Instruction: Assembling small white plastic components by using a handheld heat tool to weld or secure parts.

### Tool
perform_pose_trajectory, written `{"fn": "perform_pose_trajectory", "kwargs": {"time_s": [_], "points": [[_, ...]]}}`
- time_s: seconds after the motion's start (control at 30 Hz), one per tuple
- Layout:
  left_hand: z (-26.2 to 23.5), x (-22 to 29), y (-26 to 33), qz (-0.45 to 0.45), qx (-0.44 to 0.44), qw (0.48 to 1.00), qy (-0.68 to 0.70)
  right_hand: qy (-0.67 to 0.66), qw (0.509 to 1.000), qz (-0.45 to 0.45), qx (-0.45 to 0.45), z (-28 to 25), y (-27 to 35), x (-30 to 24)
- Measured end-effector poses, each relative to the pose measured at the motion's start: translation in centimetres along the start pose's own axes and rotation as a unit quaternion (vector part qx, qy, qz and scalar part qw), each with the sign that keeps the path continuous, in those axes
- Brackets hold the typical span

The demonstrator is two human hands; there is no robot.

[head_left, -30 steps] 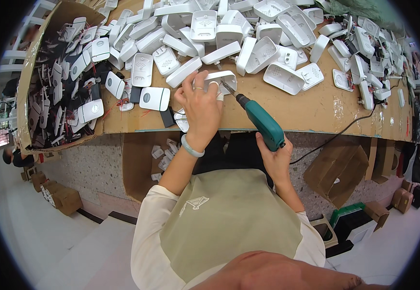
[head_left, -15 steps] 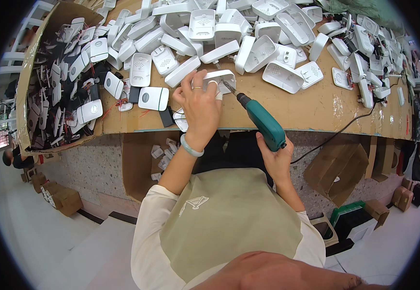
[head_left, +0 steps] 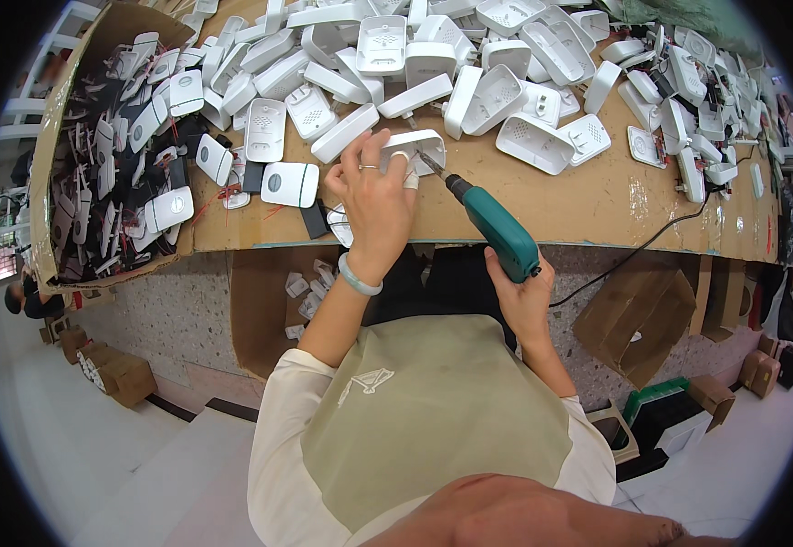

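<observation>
My left hand (head_left: 378, 187) is closed on a white plastic housing (head_left: 422, 144), an open shell held near the front of the table. A ring and a pale bracelet show on this hand and wrist. In my right hand (head_left: 526, 290) is a green electric screwdriver (head_left: 498, 228), gripped round its rear end. Its bit reaches up and left into the housing; the exact contact point is too small to make out. A white cover with a grey button (head_left: 289, 185) and a black block (head_left: 315, 221) with wires lie left of my left hand.
White housings (head_left: 381, 46) are heaped across the back of the cardboard-topped table (head_left: 588, 208). On the left, a cardboard box (head_left: 42, 205) holds many wired white and black parts. A black cable (head_left: 661, 225) runs along the right. Below stands an open carton (head_left: 255, 314) with white pieces.
Almost nothing differs. My left wrist has shifted very slightly left, while the screwdriver stays with its bit at the housing.
</observation>
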State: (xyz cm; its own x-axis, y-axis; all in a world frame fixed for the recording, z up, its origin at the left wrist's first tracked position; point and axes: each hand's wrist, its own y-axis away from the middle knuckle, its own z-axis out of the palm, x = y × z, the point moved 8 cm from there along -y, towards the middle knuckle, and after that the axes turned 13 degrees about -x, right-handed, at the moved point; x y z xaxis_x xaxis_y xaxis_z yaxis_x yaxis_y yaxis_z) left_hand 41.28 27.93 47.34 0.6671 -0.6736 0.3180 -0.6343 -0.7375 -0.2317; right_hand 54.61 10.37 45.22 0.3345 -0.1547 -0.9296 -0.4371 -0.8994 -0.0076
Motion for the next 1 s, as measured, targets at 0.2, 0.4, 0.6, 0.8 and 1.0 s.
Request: {"fn": "perform_pose_trajectory", "kwargs": {"time_s": [0.2,0.4,0.6,0.8,1.0], "points": [[0.0,0.1,-0.1,-0.001,0.003,1.000,-0.004,-0.002,1.000,0.007,-0.005,0.0,0.0,-0.3],[0.0,0.1,-0.1,-0.005,0.004,1.000,-0.011,-0.007,1.000,0.012,-0.007,0.1,0.1,0.1],[-0.1,0.2,-0.1,-0.006,0.007,1.000,-0.010,-0.011,1.000,0.006,0.003,0.0,0.2,0.4],[-0.3,0.4,-0.2,-0.009,-0.003,1.000,-0.030,-0.035,0.998,0.047,0.008,-0.6,1.3,0.7],[-0.7,0.5,-0.3,-0.015,0.016,0.999,-0.033,-0.067,0.995,0.022,0.069,-2.0,3.1,1.0]]}}
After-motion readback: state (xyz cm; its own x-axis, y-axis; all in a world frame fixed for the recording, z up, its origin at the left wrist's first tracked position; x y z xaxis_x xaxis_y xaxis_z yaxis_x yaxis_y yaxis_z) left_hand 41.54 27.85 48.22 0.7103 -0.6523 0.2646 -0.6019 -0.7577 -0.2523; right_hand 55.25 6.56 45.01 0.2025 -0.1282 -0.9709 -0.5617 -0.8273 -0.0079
